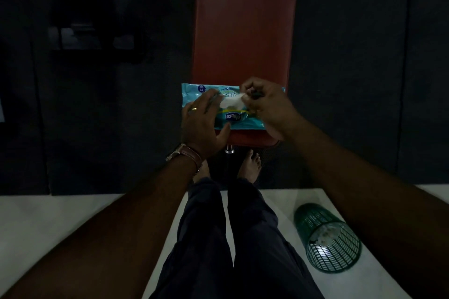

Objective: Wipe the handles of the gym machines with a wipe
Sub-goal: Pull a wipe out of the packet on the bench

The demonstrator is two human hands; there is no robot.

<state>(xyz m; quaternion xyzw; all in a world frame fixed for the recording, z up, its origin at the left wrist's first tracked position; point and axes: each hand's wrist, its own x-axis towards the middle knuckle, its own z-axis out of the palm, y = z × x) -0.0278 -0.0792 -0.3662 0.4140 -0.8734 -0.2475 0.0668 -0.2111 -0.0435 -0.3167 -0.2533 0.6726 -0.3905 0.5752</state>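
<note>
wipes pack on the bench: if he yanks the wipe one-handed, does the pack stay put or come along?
Likely comes along. The wipes pack is a soft film pouch, probably light, lying on the smooth bench pad, so it may slide. The left hand is pressed flat on it, which suggests bracing. The wipe, pinched by the right hand, looks limp and should drape, perhaps tear.

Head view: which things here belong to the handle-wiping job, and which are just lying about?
Belonging to the job:
- wipe pack, lying on the bench end
- white wipe, pinched by the right hand
- left hand, pressing the pack down

Just lying about:
- red bench pad
- green mesh basket on the floor
- wristwatch
</note>
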